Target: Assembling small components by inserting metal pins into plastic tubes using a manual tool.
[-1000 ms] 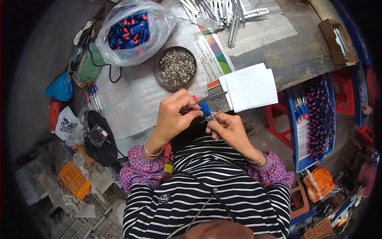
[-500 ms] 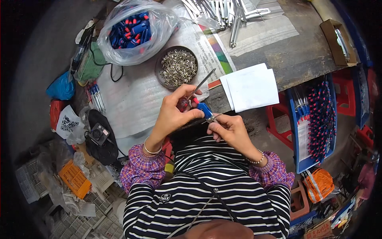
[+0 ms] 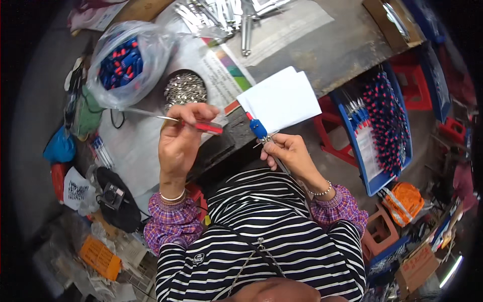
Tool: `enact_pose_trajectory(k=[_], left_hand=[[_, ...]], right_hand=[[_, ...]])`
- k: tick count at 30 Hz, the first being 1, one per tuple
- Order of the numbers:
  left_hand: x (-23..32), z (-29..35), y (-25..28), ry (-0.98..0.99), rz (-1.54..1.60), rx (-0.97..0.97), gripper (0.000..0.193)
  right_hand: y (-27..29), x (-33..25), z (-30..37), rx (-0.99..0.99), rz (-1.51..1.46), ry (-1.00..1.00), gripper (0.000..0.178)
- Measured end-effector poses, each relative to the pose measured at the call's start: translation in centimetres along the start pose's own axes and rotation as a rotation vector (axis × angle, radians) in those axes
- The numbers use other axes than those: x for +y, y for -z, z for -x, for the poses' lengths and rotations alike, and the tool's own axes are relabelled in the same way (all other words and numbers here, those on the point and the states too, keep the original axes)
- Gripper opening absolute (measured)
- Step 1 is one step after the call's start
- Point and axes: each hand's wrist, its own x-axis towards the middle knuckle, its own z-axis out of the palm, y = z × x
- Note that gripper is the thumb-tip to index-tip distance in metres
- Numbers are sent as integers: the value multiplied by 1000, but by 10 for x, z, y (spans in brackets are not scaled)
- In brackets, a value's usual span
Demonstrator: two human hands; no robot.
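**Blue handle piece pinched in my right hand, screwdriver in my left**

My right hand is closed in a pinch, thumb against fingers, on the metal fitting at the near end of the piece; the blue body and its red tip project past my fingertips, free of any contact. My left hand grips the screwdriver: its red handle points toward my right hand and its thin shaft runs out to the left, blurred. Tool and piece stand apart.

Handling, as judged by eye: the piece should be light and stiff, probably hard plastic joined to metal. The body looks smooth and rounded, so it may turn or slip under dry fingers. The slender metal at the fitting seems the part most liable to bend or prick. A secure hold would take the blue body by its two broad sides, with the fitting steadied between thumb and forefinger; the red tip offers little to grasp.

Surroundings: just beyond my left hand lies a round dish of small metal parts, with a clear bag of blue-and-red pieces farther out. White sheets lie beyond my right hand; a blue tray stands to its right.
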Motion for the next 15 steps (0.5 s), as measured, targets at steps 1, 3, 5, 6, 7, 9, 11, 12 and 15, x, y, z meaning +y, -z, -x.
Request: enact_pose_trajectory(k=[1, 3, 5, 6, 7, 9, 11, 12, 15], left_hand=[[-1, -3, -10, -19, -33, -63, 7], [-4, -8, -22, 24, -202, -168, 5], [-12, -14, -29, 52, -413, -327, 7], [-17, -18, -32, 54, -416, -331, 7], [-22, -21, -35, 81, -444, -335, 8], [-32, -26, -38, 51, -570, -369, 12], [-33, -26, -45, -105, -579, -387, 16], [-33, -25, -51, -263, -577, -409, 20], [-31, -21, -67, -415, -521, -443, 30]], right_hand=[[6, 3, 1, 37, -2, 10, 18], [14, 2, 5, 81, -20, 30, 17], [17, 2, 6, 91, -11, 28, 16], [19, 2, 7, 98, 5, 25, 17], [20, 3, 7, 97, 0, 27, 17], [22, 4, 7, 89, -8, 62, 17], [22, 4, 6, 89, -15, 51, 17], [22, 4, 7, 99, -20, 39, 17], [23, 11, 5, 89, -80, 83, 17]])
